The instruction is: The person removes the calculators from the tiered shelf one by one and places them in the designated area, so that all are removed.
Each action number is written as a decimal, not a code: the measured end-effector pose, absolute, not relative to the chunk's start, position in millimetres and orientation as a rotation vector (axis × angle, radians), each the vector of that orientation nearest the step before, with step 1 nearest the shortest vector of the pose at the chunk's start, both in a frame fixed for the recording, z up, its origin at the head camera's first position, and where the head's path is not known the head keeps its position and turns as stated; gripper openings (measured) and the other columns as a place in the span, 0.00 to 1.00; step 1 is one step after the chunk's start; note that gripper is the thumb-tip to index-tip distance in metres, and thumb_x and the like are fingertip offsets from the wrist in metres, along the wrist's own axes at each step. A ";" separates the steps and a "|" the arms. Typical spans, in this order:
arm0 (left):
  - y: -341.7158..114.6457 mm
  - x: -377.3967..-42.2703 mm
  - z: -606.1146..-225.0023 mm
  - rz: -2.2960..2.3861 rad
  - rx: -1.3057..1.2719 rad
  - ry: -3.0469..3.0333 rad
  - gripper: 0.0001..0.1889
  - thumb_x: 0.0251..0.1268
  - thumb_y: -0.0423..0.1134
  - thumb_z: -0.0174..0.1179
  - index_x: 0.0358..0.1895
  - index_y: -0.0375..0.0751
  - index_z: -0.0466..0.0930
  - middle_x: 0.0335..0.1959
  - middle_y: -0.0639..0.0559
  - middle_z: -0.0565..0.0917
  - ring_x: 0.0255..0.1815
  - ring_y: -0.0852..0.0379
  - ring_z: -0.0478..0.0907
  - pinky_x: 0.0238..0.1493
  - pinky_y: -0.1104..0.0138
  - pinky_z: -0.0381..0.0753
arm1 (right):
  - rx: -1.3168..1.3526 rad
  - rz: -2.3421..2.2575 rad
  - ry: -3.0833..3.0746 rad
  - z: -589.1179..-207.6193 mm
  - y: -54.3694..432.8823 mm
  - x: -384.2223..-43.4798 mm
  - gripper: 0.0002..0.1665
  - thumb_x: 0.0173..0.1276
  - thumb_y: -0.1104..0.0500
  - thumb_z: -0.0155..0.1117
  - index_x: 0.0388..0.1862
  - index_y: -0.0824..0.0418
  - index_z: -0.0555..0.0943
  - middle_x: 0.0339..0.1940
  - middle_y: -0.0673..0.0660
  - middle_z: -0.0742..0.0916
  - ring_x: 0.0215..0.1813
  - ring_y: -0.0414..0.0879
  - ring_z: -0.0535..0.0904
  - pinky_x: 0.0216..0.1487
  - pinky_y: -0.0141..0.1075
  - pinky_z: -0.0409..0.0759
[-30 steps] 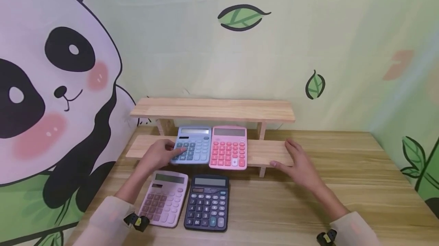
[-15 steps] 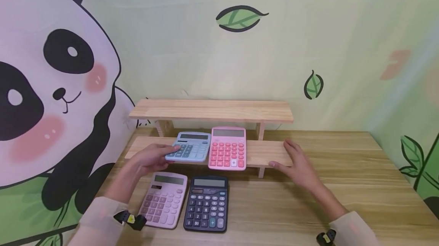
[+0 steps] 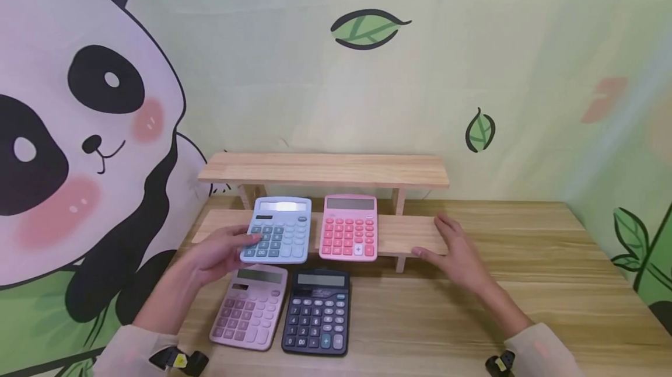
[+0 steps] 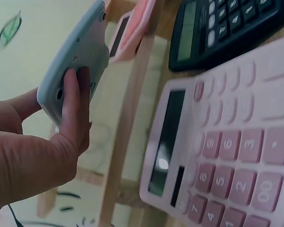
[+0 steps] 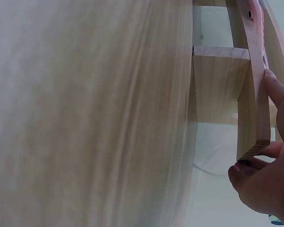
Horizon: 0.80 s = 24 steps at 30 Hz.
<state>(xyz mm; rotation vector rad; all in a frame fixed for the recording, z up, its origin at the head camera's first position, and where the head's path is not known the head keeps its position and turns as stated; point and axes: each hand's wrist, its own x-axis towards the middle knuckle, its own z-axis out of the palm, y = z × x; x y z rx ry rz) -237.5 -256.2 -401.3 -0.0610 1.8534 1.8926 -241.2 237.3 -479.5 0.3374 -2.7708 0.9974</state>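
Observation:
My left hand (image 3: pixel 223 251) holds a light blue calculator (image 3: pixel 286 231) by its lower left side, thumb on the keys. In the left wrist view the fingers (image 4: pixel 72 101) lie against its back, and the calculator (image 4: pixel 75 56) is off the shelf and tilted. A pink calculator (image 3: pixel 349 228) leans on the lower board of a wooden two-step shelf (image 3: pixel 409 234), to the right of the blue one. At that board's right end my right hand (image 3: pixel 462 254) grips the wood; the right wrist view shows its thumb on the board (image 5: pixel 258 109) and its fingers beneath.
A pale mauve calculator (image 3: pixel 251 307) and a dark navy calculator (image 3: pixel 317 313) lie side by side on the wood-grain table (image 3: pixel 420 330) before the shelf. The upper board (image 3: pixel 325 168) stands behind, near a wall sheet (image 3: pixel 273 85) printed with a panda and leaves.
My left hand has drawn the blue calculator left and toward me, off the lower board and away from the pink one; it tipped flatter, then back up. The right hand stays put.

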 end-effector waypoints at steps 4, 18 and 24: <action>-241.0 -221.2 -393.1 1.886 0.008 1.874 0.37 0.81 0.37 0.61 0.82 0.28 0.51 0.55 0.44 0.87 0.53 0.51 0.88 0.58 0.59 0.87 | 0.337 0.999 -2.778 -479.0 237.6 -242.1 0.62 0.69 0.34 0.73 0.80 0.78 0.60 0.83 0.74 0.62 0.82 0.72 0.56 0.80 0.66 0.59; -167.5 -177.8 -397.4 1.862 0.182 1.902 0.35 0.74 0.33 0.66 0.76 0.26 0.58 0.61 0.34 0.81 0.52 0.45 0.87 0.55 0.53 0.89 | 0.345 1.014 -2.774 -480.3 239.0 -241.0 0.62 0.69 0.35 0.74 0.80 0.78 0.60 0.83 0.74 0.61 0.83 0.72 0.55 0.80 0.66 0.58; -140.8 -164.9 -407.9 1.817 0.196 1.928 0.32 0.71 0.32 0.68 0.73 0.28 0.64 0.55 0.39 0.84 0.48 0.45 0.89 0.50 0.53 0.91 | 0.345 1.024 -2.758 -478.7 238.1 -239.4 0.61 0.69 0.36 0.74 0.79 0.79 0.61 0.82 0.75 0.62 0.82 0.73 0.56 0.79 0.66 0.58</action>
